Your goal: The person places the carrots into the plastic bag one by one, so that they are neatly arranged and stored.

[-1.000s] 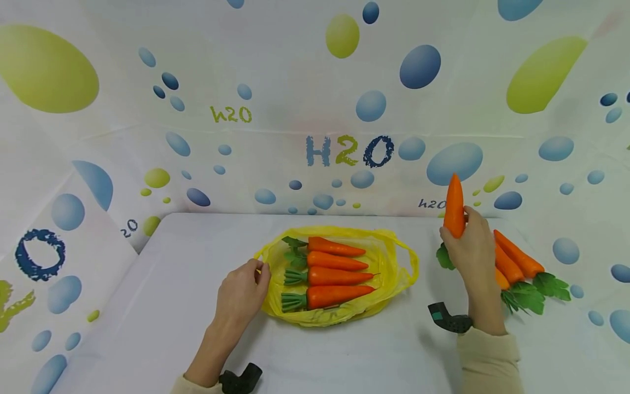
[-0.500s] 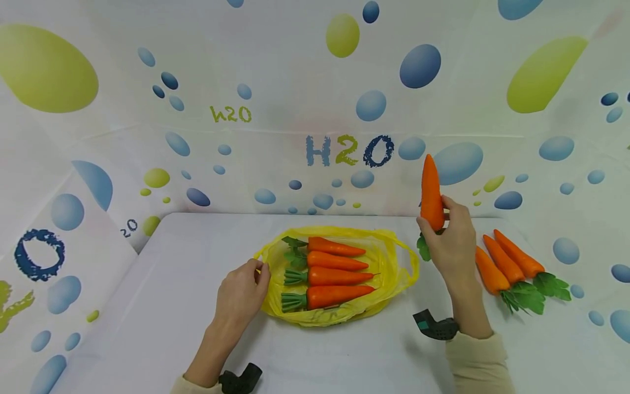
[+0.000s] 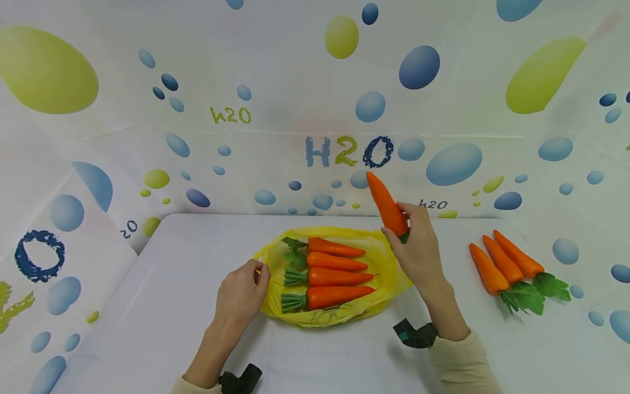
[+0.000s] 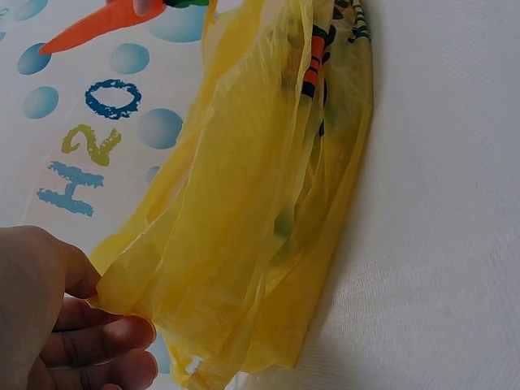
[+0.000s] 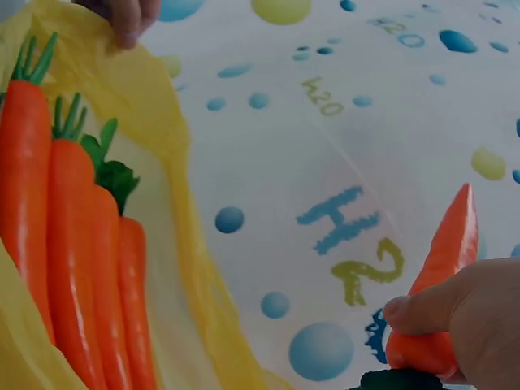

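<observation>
My right hand [image 3: 418, 249] holds a carrot [image 3: 386, 205] by its thick end, tip pointing up and to the left, above the right end of a yellow plastic bag [image 3: 394, 273]. The same carrot [image 5: 447, 252] shows between thumb and fingers in the right wrist view. My left hand [image 3: 242, 290] pinches the bag's left edge; thumb and fingertips are at the yellow film [image 4: 187, 268] in the left wrist view. Several carrots [image 3: 339, 276] lie side by side in the open bag, green tops to the left.
To the right, 3 more carrots [image 3: 502, 262] lie on the white table [image 3: 172, 273], leafy tops toward the front. A white cloth [image 3: 275, 65] printed with bubbles and H2O lettering hangs behind the table.
My right hand has carried the carrot leftward from beside the loose carrots to above the bag's right end, and the carrot has tilted left. My left hand has stayed put.
</observation>
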